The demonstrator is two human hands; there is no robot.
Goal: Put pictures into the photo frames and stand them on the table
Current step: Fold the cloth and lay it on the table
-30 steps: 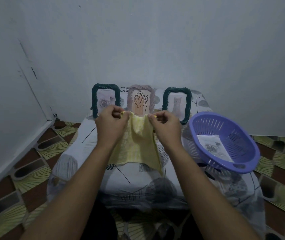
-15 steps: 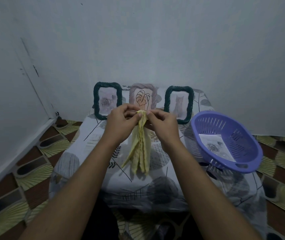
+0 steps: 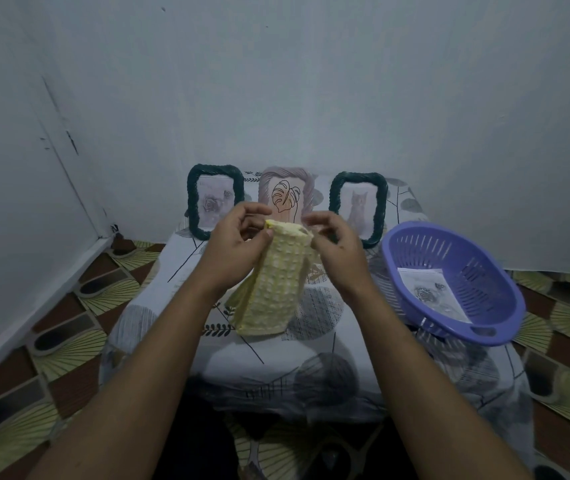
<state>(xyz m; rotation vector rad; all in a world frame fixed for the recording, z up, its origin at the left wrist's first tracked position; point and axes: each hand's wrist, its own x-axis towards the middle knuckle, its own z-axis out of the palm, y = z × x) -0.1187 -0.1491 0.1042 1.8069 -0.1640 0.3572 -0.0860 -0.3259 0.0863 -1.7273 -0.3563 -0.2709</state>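
Head view: pinching the limp yellow cloth (image 3: 273,285) by its top edge with the left hand (image 3: 235,247), right hand (image 3: 337,254) hold unclear, leaving the rose picture (image 3: 429,292), probably flimsy and best taken by an edge, lying in the purple basket (image 3: 505,282) beside the cat frame (image 3: 358,209).

One view only: head-worn, wide-angle. Lens sits above and just short of the table's (image 3: 276,362) near edge, pitched forward and down. It faces the pale wall (image 3: 311,81) behind the table; a wall corner runs left of the table. Close range: both forearms enter from the bottom edge, left hand (image 3: 231,247) and right hand (image 3: 337,251) meeting on a yellow cloth (image 3: 273,285) over the table's middle, about frame centre. Leaf-picture frame (image 3: 307,190) at the table's far edge shows its front to the lens. Purple basket (image 3: 484,282) on the table's right side. Tiled floor (image 3: 51,341) visible either side of the table.
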